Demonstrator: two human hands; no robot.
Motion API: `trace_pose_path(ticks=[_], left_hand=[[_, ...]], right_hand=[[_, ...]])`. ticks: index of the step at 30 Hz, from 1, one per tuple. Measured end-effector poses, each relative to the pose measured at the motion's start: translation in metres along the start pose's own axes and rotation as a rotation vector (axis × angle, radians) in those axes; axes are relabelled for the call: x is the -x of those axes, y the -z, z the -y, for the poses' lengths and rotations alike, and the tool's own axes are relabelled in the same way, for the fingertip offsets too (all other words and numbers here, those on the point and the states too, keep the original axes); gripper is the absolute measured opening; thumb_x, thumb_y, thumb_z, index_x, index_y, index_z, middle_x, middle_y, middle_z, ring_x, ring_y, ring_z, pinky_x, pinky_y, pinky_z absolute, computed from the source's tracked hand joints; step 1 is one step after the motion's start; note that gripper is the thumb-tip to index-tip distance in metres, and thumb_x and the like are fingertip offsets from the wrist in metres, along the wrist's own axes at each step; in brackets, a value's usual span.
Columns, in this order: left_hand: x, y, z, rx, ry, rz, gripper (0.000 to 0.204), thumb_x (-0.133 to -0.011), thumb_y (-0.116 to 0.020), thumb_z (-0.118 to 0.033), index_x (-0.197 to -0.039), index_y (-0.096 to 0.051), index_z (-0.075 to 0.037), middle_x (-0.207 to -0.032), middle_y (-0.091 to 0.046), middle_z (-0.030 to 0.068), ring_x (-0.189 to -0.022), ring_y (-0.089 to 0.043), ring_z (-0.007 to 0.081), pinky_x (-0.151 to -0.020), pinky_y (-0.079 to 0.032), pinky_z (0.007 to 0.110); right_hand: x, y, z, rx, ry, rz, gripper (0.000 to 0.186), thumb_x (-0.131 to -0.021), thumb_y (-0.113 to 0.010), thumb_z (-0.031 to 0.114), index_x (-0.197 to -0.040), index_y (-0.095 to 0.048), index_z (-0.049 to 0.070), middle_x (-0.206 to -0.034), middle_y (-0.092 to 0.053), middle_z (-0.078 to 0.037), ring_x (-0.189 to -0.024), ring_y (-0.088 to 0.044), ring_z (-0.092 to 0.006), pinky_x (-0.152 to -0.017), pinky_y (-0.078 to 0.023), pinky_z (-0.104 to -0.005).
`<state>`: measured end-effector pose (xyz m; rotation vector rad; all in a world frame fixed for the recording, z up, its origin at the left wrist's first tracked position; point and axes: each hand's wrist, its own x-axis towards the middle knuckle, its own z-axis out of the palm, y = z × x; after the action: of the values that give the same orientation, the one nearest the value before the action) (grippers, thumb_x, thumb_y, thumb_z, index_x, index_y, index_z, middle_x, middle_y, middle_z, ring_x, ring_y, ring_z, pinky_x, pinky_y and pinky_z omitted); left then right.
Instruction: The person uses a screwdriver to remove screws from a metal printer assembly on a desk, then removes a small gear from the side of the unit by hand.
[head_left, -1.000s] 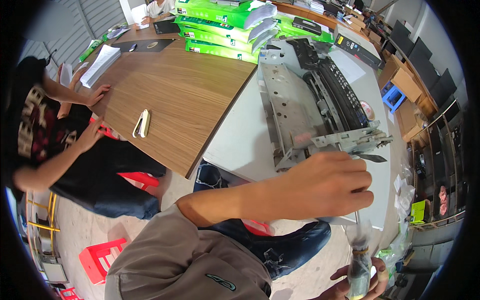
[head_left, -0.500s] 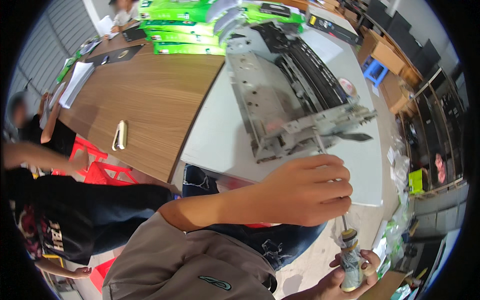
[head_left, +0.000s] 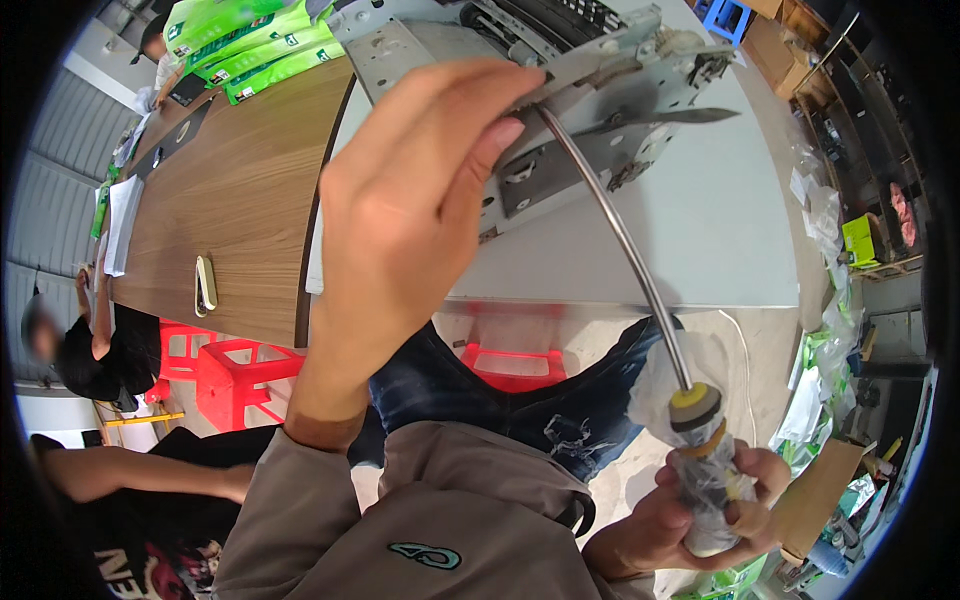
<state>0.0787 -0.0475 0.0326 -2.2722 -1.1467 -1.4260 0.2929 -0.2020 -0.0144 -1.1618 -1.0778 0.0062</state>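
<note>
A long screwdriver (head_left: 615, 215) slants up from my right hand (head_left: 690, 510), whose fingers wrap round its plastic-covered handle. Its steel shaft reaches the near side of a grey metal machine frame (head_left: 560, 185), likely from a printer; the tip is hidden there. My left hand (head_left: 400, 190) is closed at the frame's near left corner, with thumb and fingertips about its edge, just left of the shaft. What lies under those fingers is mostly covered. A dark pointed strip (head_left: 690, 117) sticks out from the frame to the right.
The frame stands on a white table (head_left: 720, 230) beside a brown wooden table (head_left: 240, 180) bearing green packages (head_left: 270, 50), paper (head_left: 122, 225) and a cream stapler (head_left: 205, 285). Red stools (head_left: 235, 375) stand below. Another person's arm (head_left: 150, 475) is close on my left.
My left hand has left the screwdriver shaft and moved up-left to the frame's corner. The screwdriver's shaft now shows fully, still in my right hand. The view has shifted nearer the frame.
</note>
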Motion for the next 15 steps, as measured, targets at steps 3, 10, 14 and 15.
trace_pose_path(ticks=[3, 10, 14, 15], left_hand=[[0.000, 0.001, -0.008, 0.060, 0.148, 0.034, 0.026, -0.086, -0.073, 0.000, -0.112, -0.071, 0.001, -0.112, -0.071, 0.0134, -0.099, -0.068, 0.0280, -0.087, -0.053, 0.034], [-0.001, 0.001, -0.012, 0.030, 0.067, 0.037, 0.027, -0.082, -0.076, -0.002, -0.108, -0.072, 0.000, -0.114, -0.069, 0.0131, -0.106, -0.065, 0.0263, -0.091, -0.051, 0.035], [-0.006, 0.000, -0.015, 0.050, 0.101, 0.033, 0.024, -0.079, -0.072, 0.009, -0.102, -0.074, 0.002, -0.112, -0.067, 0.0146, -0.098, -0.068, 0.0245, -0.083, -0.055, 0.031], [-0.007, -0.002, -0.015, 0.081, 0.108, 0.037, 0.024, -0.079, -0.071, 0.012, -0.100, -0.074, 0.003, -0.112, -0.067, 0.0153, -0.095, -0.069, 0.0237, -0.079, -0.057, 0.030]], right_hand=[[0.000, 0.003, -0.001, -0.091, -0.177, -0.012, 0.062, -0.078, -0.086, 0.047, -0.106, -0.040, 0.014, -0.112, -0.047, -0.014, -0.079, -0.059, -0.0195, -0.056, -0.056, -0.0251], [-0.006, 0.014, -0.011, -0.281, -0.270, 0.017, 0.062, -0.080, -0.086, 0.040, -0.110, -0.039, 0.012, -0.114, -0.039, -0.012, -0.102, -0.053, -0.0192, -0.082, -0.054, -0.0275], [-0.009, 0.024, -0.017, -0.355, -0.322, 0.100, 0.065, -0.081, -0.085, 0.041, -0.111, -0.038, 0.009, -0.110, -0.037, -0.012, -0.092, -0.058, -0.0201, -0.081, -0.054, -0.0267], [-0.010, 0.021, -0.016, -0.344, -0.322, 0.056, 0.066, -0.081, -0.085, 0.043, -0.108, -0.036, 0.008, -0.107, -0.037, -0.012, -0.084, -0.059, -0.0195, -0.079, -0.054, -0.0274]])
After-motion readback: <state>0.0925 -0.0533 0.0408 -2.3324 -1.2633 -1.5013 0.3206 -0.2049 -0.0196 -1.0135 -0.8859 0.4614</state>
